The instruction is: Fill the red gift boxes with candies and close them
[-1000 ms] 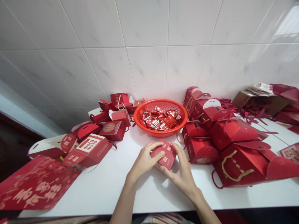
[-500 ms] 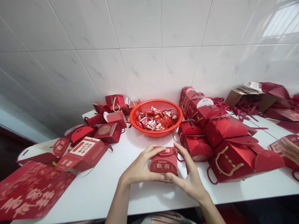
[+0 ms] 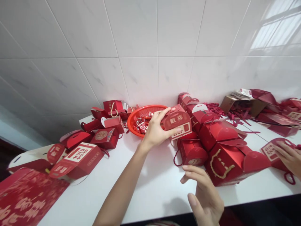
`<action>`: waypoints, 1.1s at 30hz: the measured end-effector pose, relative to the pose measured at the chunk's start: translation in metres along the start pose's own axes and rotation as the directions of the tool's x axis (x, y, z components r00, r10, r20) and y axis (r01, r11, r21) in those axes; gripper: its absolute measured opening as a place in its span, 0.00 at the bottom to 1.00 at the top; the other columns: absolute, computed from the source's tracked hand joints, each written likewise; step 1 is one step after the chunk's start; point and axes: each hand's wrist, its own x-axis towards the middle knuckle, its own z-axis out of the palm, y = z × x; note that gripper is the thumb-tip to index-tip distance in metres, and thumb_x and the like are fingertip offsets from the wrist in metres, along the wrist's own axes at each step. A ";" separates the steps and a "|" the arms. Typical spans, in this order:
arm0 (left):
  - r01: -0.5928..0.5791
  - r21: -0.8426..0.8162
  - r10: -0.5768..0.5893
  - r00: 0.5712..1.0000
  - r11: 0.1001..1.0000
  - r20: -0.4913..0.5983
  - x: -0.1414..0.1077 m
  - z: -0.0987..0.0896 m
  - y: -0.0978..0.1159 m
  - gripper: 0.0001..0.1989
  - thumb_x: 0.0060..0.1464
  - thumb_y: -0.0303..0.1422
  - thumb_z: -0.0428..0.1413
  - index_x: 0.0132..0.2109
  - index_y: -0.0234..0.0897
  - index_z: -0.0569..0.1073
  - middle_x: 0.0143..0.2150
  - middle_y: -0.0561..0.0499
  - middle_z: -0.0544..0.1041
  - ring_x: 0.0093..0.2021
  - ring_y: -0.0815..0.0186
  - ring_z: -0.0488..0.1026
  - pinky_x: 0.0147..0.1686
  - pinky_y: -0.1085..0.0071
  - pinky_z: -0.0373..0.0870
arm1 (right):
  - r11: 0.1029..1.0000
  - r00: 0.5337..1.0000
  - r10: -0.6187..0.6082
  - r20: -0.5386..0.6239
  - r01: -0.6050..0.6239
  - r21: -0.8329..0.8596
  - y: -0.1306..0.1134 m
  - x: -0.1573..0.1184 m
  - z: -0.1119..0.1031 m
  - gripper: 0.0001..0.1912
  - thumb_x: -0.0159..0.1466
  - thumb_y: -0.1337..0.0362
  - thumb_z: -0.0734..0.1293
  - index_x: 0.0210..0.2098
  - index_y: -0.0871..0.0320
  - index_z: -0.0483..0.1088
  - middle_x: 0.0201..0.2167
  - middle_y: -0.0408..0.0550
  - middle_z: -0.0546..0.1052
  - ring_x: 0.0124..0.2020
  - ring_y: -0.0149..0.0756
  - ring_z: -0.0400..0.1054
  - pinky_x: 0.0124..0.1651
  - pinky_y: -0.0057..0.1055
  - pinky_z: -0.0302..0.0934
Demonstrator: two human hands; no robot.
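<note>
My left hand [image 3: 158, 127] grips a small closed red gift box [image 3: 176, 121] with gold characters and a cream label. It holds the box up, in front of the right part of an orange-red plastic basket [image 3: 133, 129] with wrapped candies [image 3: 142, 125] in it. Just right of the lifted box stand rows of red gift boxes [image 3: 219, 128], some with cord handles. My right hand [image 3: 204, 193] is empty, fingers apart and curved, above the front of the white table [image 3: 150, 182]. The far side of the held box is hidden.
Several open or part-folded red boxes [image 3: 78, 157] and a large red printed bag [image 3: 30, 201] lie on the left. At the right, another person's hand [image 3: 288, 157] touches a red box [image 3: 270, 149]. Behind are a cardboard box [image 3: 227, 103] with red ribbons [image 3: 213, 109] and a tiled wall [image 3: 138, 75].
My left hand has lifted the box off the table and carried it forward and right. My right hand has let go of it and drawn back toward me. The view has shifted slightly right.
</note>
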 end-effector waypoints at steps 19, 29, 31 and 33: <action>-0.094 0.167 0.048 0.965 0.981 0.257 0.026 0.083 -0.021 0.42 0.47 0.48 0.68 0.67 0.47 0.66 0.58 0.45 0.65 0.58 0.51 0.71 0.61 0.56 0.67 | 0.988 0.993 0.066 0.096 -0.052 -0.146 0.012 -0.002 -0.014 0.10 0.66 0.71 0.64 0.44 0.54 0.73 0.41 0.50 0.77 0.48 0.40 0.75 0.48 0.33 0.69; -0.068 0.169 -0.005 0.917 0.983 0.399 0.047 0.089 -0.039 0.40 0.53 0.49 0.65 0.69 0.44 0.64 0.68 0.40 0.62 0.68 0.47 0.62 0.67 0.53 0.59 | 0.981 0.993 0.079 0.089 -0.061 -0.182 0.011 -0.002 -0.015 0.08 0.66 0.71 0.65 0.41 0.54 0.74 0.41 0.52 0.79 0.44 0.42 0.77 0.44 0.34 0.71; -0.087 0.175 0.016 0.928 0.981 0.373 0.047 0.089 -0.041 0.39 0.54 0.48 0.64 0.69 0.43 0.64 0.71 0.38 0.58 0.71 0.45 0.58 0.68 0.52 0.57 | 0.981 0.993 0.079 0.092 -0.061 -0.186 0.010 -0.001 -0.015 0.08 0.66 0.71 0.65 0.40 0.54 0.74 0.40 0.53 0.80 0.43 0.42 0.78 0.43 0.33 0.72; -0.087 0.160 0.019 0.923 0.983 0.384 0.047 0.088 -0.043 0.40 0.53 0.46 0.65 0.70 0.43 0.62 0.74 0.37 0.53 0.73 0.45 0.53 0.69 0.51 0.55 | 0.980 0.992 0.082 0.100 -0.062 -0.189 0.010 0.000 -0.014 0.08 0.65 0.71 0.65 0.39 0.55 0.74 0.40 0.53 0.80 0.42 0.42 0.78 0.42 0.33 0.72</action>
